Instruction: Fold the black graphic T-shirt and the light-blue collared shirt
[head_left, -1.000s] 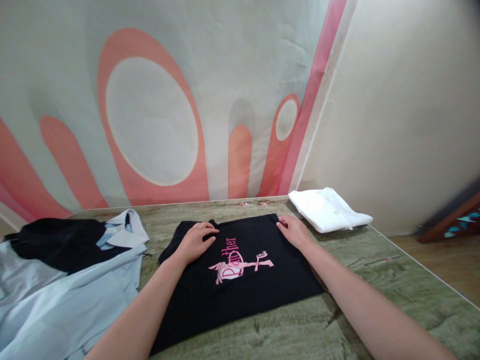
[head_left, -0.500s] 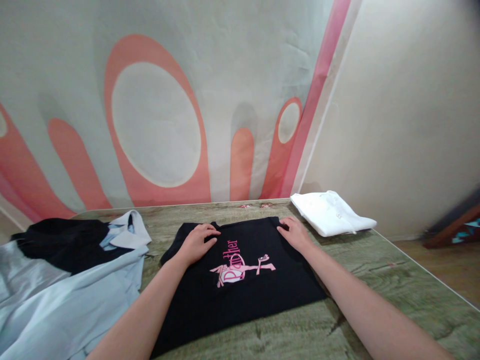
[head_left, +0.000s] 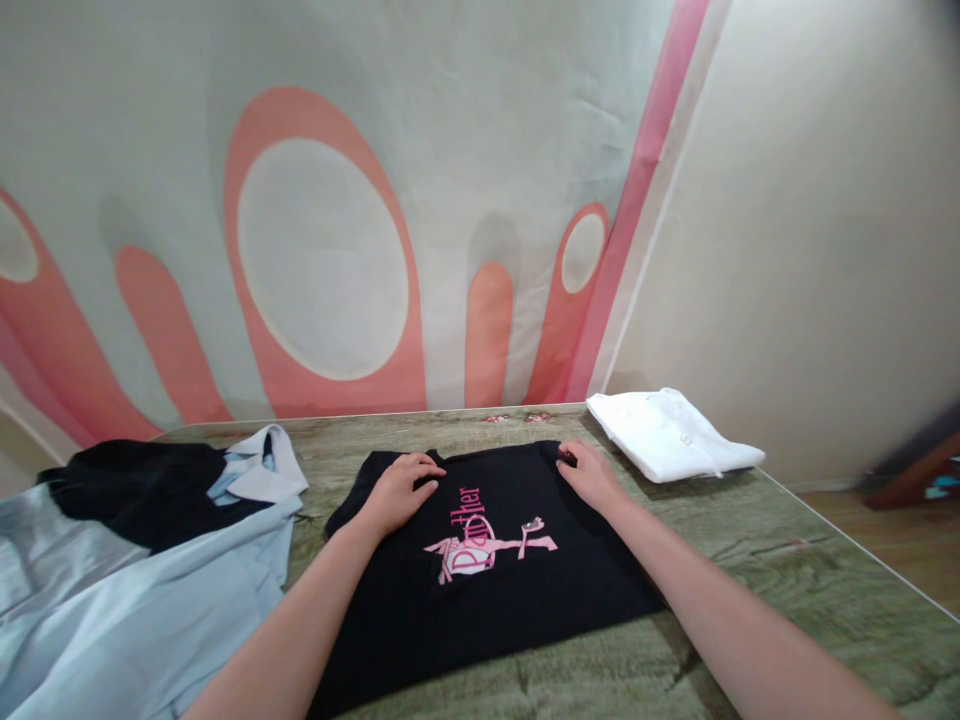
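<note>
A black T-shirt (head_left: 487,600) with a pink print lies spread flat on the green wood-grain table (head_left: 787,580). My left hand (head_left: 397,490) rests on its far left part near the collar, fingers curled against the cloth. My right hand (head_left: 589,473) is at the far right corner of the shirt, fingertips closed on the fabric edge. Both forearms reach over the shirt from the near side.
A folded white garment (head_left: 671,435) lies at the far right of the table by the wall. A pale blue shirt (head_left: 135,610) and a dark garment (head_left: 135,485) are heaped at the left. A painted wall stands behind; wooden floor shows at right.
Both hands stay on the far edge of the black T-shirt. The view has tilted a little, so everything sits slightly lower in the picture.
</note>
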